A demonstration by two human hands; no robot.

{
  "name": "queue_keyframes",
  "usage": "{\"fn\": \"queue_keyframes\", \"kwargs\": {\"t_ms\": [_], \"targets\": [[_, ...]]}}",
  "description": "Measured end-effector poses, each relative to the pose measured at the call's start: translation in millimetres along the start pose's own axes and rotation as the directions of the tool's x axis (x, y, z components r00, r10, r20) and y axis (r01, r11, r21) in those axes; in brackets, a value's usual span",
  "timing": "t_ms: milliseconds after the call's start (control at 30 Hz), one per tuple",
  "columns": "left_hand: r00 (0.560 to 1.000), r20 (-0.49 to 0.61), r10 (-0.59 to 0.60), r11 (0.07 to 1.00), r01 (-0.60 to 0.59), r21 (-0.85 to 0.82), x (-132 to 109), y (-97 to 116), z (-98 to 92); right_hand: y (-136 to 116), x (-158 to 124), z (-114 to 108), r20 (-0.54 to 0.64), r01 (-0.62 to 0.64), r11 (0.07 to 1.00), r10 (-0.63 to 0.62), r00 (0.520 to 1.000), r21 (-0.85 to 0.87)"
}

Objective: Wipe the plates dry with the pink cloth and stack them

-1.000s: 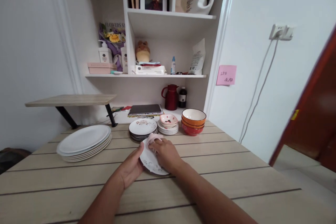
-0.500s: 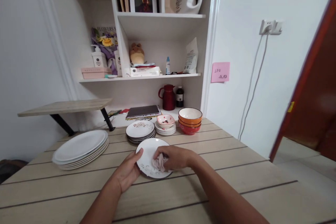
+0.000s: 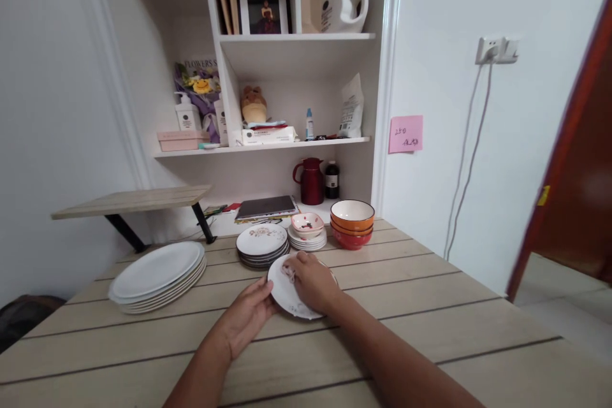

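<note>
A white plate with a dark rim and a floral pattern [image 3: 297, 307] is tilted above the table. My left hand [image 3: 249, 313] grips its left edge, thumb on top and fingers underneath. My right hand [image 3: 313, 282] presses a crumpled pale pink cloth [image 3: 288, 271] onto the plate's upper left part and covers much of its surface. Just behind is a stack of similar dark-rimmed plates [image 3: 262, 241]. Next to that stack, a small square bowl with red spots [image 3: 307, 224] sits on small white plates [image 3: 307, 243].
Large white oval plates [image 3: 157, 274] are stacked at the left, near a low wooden riser [image 3: 134, 199]. Orange and red bowls [image 3: 352, 223] stand stacked at the right. Behind are a laptop [image 3: 266, 206], a dark red jug [image 3: 312, 182] and a dark bottle [image 3: 331, 180] below the shelves.
My right hand has moved the cloth from the plate's lower right part to its upper left part. The whole view has shifted slightly. My left hand still grips the plate's edge.
</note>
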State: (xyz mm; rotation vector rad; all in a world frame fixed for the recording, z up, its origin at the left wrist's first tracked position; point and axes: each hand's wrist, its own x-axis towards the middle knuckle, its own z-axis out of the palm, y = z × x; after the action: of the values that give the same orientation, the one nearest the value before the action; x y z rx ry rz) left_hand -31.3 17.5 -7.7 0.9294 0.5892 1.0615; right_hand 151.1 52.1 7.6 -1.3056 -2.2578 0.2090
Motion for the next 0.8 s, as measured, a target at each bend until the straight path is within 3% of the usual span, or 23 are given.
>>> {"fn": "queue_keyframes", "kwargs": {"t_ms": [100,333,667,800], "targets": [[1.0,-0.028,-0.009,1.0,0.009,-0.003,1,-1,-0.9,-5,-1,5,0.017,0.064,0.996,-0.065,0.998,0.055],[0.995,-0.1,-0.015,1.0,0.016,0.012,0,-1,1.5,7,-1,-2,0.014,0.064,0.963,-0.07,0.997,0.263],[0.976,-0.215,0.032,0.994,-0.009,0.107,-3,-2,12.6,28,-8,-15,0.075,-0.205,0.964,0.195,0.978,0.166],[0.966,-0.249,0.075,0.988,-0.038,0.15,-5,-3,16.2,33,-7,-16,0.085,-0.201,0.943,0.185,0.979,0.263]]}}
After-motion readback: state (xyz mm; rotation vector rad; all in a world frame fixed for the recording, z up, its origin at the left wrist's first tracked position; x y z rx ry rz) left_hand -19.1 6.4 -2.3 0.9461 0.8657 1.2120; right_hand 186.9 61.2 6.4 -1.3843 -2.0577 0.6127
